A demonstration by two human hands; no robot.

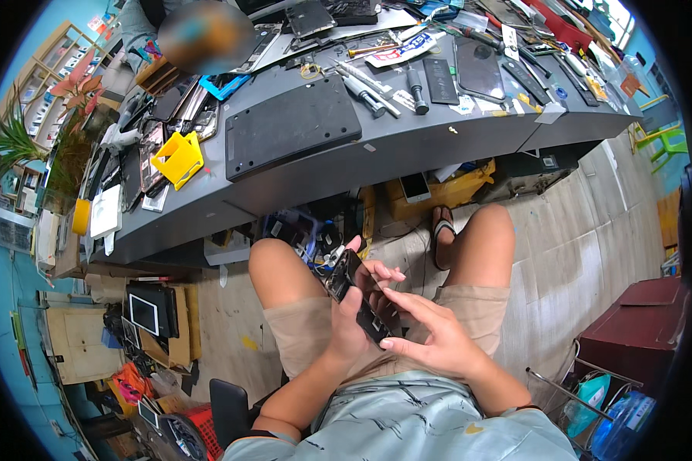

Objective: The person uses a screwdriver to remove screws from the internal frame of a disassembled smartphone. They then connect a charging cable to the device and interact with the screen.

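Above my lap I hold a dark phone [364,298], tilted, with what look like bare inner parts along its left side and a glossy dark panel on its right. My left hand [349,326] is wrapped round it from below, thumb along the near side and fingers showing past the far side. My right hand [436,329] has its thumb at the phone's lower end and its fingertips against the right edge of the panel. Whether the panel is attached along one side or lifted off, I cannot tell. The phone's underside is hidden by my left palm.
A grey curved desk [407,134] ahead bears a black laptop base [292,127], a yellow stand [178,160], a screwdriver [417,91], a dark phone panel [479,69] and many loose parts. Below it stands a yellow box [438,196] with a phone [415,187] on top. A maroon box [630,326] is at right.
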